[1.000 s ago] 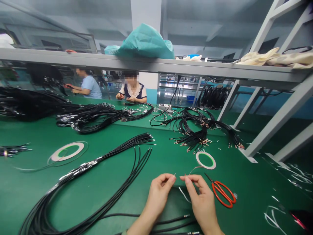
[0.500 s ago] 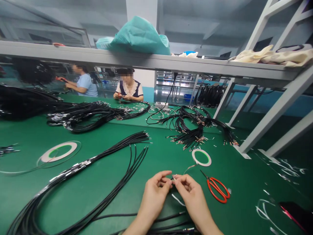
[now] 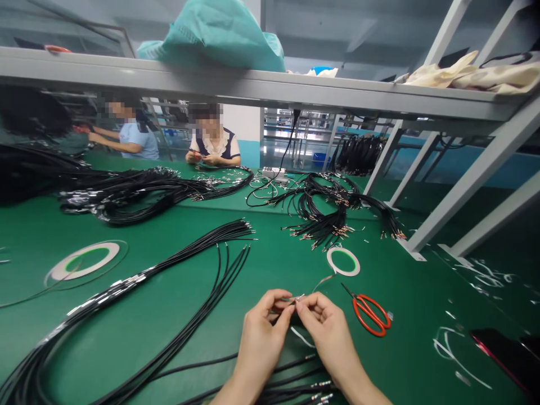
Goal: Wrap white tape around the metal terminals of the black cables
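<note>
My left hand (image 3: pixel 262 332) and my right hand (image 3: pixel 328 332) meet low in the middle of the view, fingertips pinched together on a small metal-tipped wire end (image 3: pixel 295 300). A thin strip of tape runs from it toward the small white tape roll (image 3: pixel 343 261). Red-handled scissors (image 3: pixel 368 315) lie just right of my right hand. Black cables with metal tips (image 3: pixel 295 385) lie under my wrists.
A long bundle of black cables (image 3: pixel 177 264) curves across the green table (image 3: pixel 400 292) on my left, beside a larger tape roll (image 3: pixel 84 260). More cable heaps (image 3: pixel 333 219) lie farther back. Two people work across the table. A grey shelf (image 3: pixel 253 84) overhangs. White scraps (image 3: pixel 455 360) lie right.
My hands have come together, from slightly apart to fingertips touching on the wire end. The view has dipped a little, so everything sits higher in the frame.
</note>
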{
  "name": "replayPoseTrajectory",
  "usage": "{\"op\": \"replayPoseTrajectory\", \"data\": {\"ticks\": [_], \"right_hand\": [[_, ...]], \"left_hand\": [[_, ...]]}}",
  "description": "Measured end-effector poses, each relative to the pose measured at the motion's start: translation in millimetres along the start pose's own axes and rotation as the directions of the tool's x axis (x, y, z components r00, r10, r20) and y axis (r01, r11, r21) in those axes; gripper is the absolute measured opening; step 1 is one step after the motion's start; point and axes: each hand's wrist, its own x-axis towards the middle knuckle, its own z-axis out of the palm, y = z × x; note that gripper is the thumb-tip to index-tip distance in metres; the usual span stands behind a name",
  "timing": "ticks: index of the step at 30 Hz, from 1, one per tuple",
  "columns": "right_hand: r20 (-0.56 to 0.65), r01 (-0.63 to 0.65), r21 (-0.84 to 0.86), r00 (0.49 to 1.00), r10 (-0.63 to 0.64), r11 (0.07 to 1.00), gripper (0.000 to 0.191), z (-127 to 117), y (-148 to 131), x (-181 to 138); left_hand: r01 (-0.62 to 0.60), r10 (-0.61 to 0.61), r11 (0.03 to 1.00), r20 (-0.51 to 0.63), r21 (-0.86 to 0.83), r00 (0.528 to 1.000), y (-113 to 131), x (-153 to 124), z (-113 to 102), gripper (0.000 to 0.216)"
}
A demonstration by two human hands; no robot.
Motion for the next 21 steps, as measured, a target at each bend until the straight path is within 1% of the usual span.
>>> {"op": "replayPoseTrajectory", "data": {"ticks": [12,16,21], "right_hand": [[-0.027,-0.04,0.014,0.999,0.04,0.999,0.019,-0.7,-1.3,0.3],[-0.031,-0.043,0.01,0.999,0.043,0.999,0.019,-1.0,-1.3,-0.3],[-0.035,-0.048,0.005,0.998,0.048,0.999,0.021,-0.8,-2.5,1.0]], "left_hand": [[-0.09,0.087,0.991,0.035,0.103,0.996,3.0,0.4,0.4,0.012],[-0.126,0.12,0.985,0.056,0.117,0.991,4.5,-1.3,-1.5,0.017],[-0.14,0.134,0.978,0.05,0.152,0.99,6.6,-0.5,-1.4,0.02]]}}
